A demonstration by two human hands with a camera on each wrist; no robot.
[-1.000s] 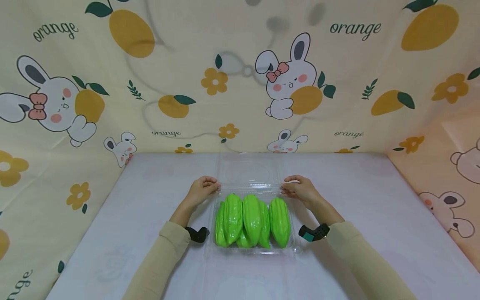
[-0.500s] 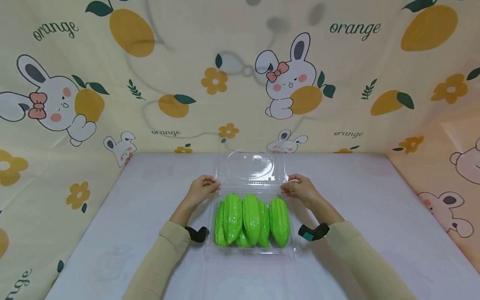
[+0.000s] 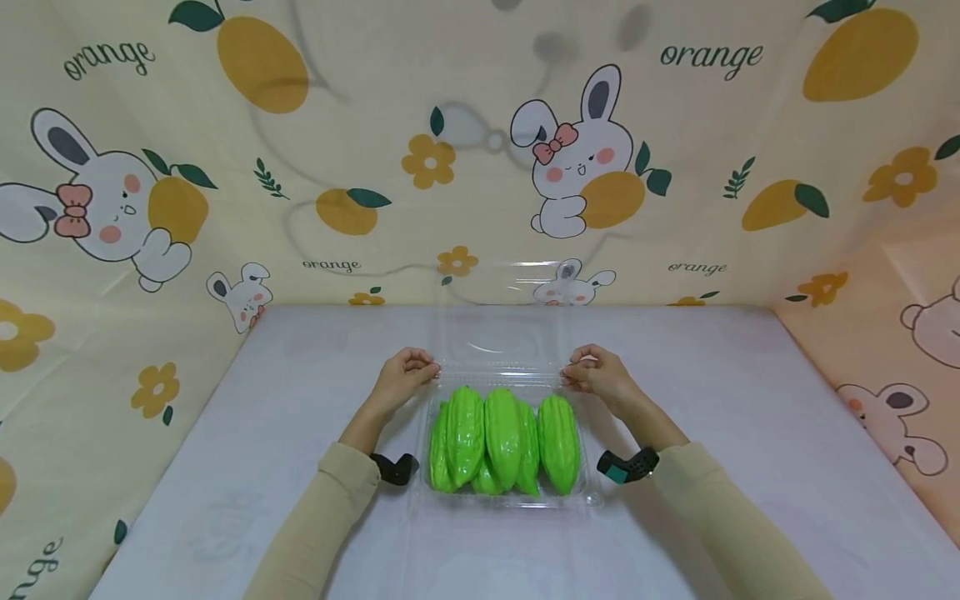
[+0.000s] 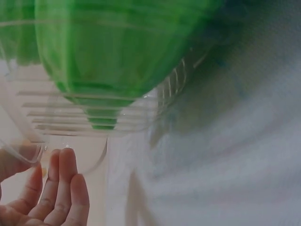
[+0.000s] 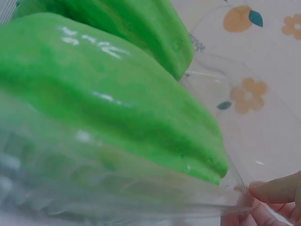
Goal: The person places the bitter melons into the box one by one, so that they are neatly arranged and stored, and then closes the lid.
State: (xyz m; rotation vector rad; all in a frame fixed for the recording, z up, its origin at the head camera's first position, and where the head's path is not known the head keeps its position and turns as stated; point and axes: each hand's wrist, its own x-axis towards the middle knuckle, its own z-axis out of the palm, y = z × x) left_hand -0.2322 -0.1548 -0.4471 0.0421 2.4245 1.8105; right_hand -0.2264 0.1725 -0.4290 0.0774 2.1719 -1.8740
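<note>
A clear plastic clamshell box (image 3: 510, 502) sits on the table with its lid (image 3: 498, 333) swung up at the back. Inside lie several bright green, ribbed star fruits (image 3: 504, 437), side by side with some underneath. At the back left corner of the box, my left hand (image 3: 405, 377) pinches the edge near the hinge; in the left wrist view its thumb (image 4: 16, 162) lies on the clear rim. My right hand (image 3: 603, 382) holds the back right corner. The right wrist view shows that thumb (image 5: 275, 188) and the fingers gripping the plastic edge.
The white table (image 3: 225, 467) extends around the box. Behind it hangs a cream cloth (image 3: 480, 233) printed with rabbits and oranges, which also covers the left side. A dark wrist camera (image 3: 628, 465) is strapped to the right wrist, another (image 3: 395, 469) to the left.
The lid's tilt has shifted: a bright glare appeared on it half a second ago, and now fainter streaks show higher up. Both hands keep their hold at the corners, and the star fruits stay put.
</note>
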